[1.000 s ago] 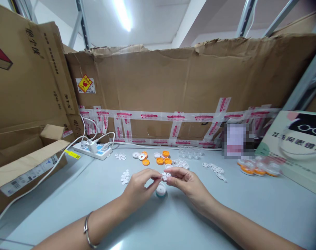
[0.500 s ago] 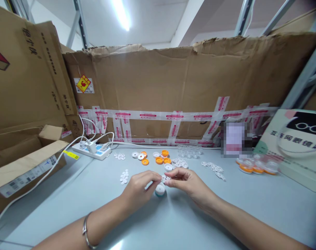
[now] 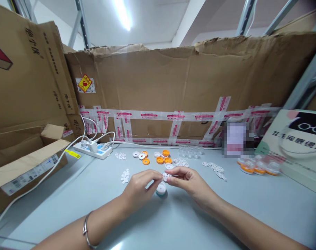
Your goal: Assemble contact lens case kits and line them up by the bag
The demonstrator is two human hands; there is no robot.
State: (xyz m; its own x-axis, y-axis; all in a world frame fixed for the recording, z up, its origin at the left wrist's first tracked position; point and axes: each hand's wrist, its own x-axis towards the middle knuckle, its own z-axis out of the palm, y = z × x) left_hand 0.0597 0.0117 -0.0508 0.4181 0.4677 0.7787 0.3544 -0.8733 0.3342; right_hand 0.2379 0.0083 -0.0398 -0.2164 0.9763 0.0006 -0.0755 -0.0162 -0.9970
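Between my two hands is a small white plastic piece with holes [image 3: 166,177]. My right hand [image 3: 187,178] pinches it from the right with thumb and fingers. My left hand [image 3: 143,185] is closed in a pinch at the piece's left edge; whether it grips the same piece or something tiny is hard to make out. Just below the fingertips, a round white cup with a teal base [image 3: 161,189] stands on the table. Behind my right fingers sits a white round cap [image 3: 169,167], beside a heap of white perforated pieces [image 3: 180,162].
Orange rings [image 3: 160,160] and white discs [image 3: 125,176] lie on the grey table [image 3: 199,222]. White flat pieces [image 3: 215,168] are at right, near clear-topped orange containers [image 3: 259,168]. A power strip [image 3: 92,150], an open carton [image 3: 30,170] and a printed box [image 3: 293,152] flank the space.
Both hands stay together over the cup, with the small white piece turned slightly between the fingertips. The whole view has shifted a little to the right.
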